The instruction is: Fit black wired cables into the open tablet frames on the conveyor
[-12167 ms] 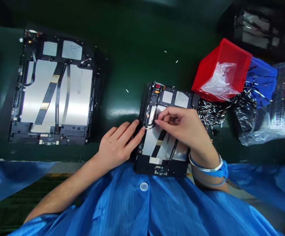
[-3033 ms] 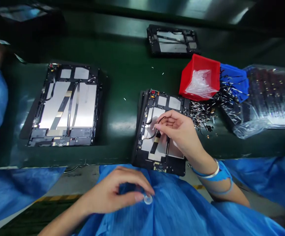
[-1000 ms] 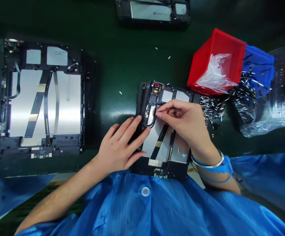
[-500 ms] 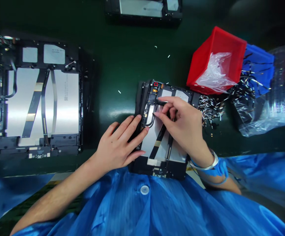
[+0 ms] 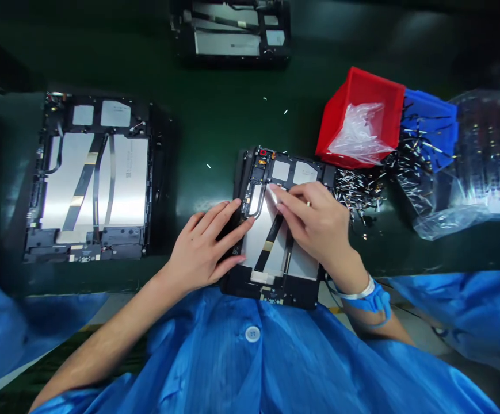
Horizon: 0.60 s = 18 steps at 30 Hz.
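An opened tablet (image 5: 256, 236) lies in front of me with its silver battery, black ribbon cables and circuit board exposed. Other dark frames seem stacked beneath it. My left hand (image 5: 204, 241) rests spread on its left edge, the index and middle fingertips touching the board side by a thin black cable (image 5: 259, 201). Over the upper middle of the battery is my right hand (image 5: 314, 215), thumb and index finger drawn together near the upper end of a wide ribbon cable (image 5: 271, 236). Whatever lies between those fingertips is hidden or too small to name.
Another opened tablet (image 5: 140, 190) tops a stack at left; further units (image 5: 232, 60) lie at the back. At right stand a red bin (image 5: 334, 123) with clear plastic, a blue bin (image 5: 446, 135) of black strips, a pile of small strips (image 5: 357, 187) and plastic-wrapped trays (image 5: 491, 167).
The view has shifted. My right hand has moved down from the tablet's board side onto the battery, and the small black piece by its fingers no longer shows. My left hand stays on the edge.
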Each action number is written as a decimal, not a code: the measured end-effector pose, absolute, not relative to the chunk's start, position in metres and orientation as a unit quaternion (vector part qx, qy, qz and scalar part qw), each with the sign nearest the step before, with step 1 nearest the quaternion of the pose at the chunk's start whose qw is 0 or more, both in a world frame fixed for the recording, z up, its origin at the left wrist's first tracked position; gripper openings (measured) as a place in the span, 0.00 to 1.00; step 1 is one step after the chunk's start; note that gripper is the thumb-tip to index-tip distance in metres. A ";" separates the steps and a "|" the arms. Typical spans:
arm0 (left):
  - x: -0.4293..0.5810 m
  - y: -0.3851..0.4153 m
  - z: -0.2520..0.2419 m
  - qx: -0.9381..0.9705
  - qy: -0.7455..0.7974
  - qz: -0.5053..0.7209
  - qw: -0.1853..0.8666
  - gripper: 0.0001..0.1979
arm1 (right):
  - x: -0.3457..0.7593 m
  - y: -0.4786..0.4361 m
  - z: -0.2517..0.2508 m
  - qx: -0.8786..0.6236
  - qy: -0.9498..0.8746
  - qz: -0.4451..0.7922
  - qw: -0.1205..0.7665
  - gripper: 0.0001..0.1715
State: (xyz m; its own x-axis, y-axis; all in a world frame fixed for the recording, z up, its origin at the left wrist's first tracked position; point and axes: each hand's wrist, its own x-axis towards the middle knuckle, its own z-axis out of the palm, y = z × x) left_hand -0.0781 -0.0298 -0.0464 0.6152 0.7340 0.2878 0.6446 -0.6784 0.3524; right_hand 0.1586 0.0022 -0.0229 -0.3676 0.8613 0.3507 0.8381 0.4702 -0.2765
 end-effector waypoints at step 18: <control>-0.087 -0.071 0.011 0.500 0.593 0.446 0.446 0.17 | 0.164 -0.053 -0.009 -0.558 -0.632 0.252 0.475 0.23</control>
State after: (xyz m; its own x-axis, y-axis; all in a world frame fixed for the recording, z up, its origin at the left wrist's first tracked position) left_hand -0.0868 -0.0708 0.0108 -0.1024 0.9913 -0.0828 0.1955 0.1017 0.9754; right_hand 0.1643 -0.0529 -0.0091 0.0742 0.9450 0.3186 0.4659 0.2497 -0.8489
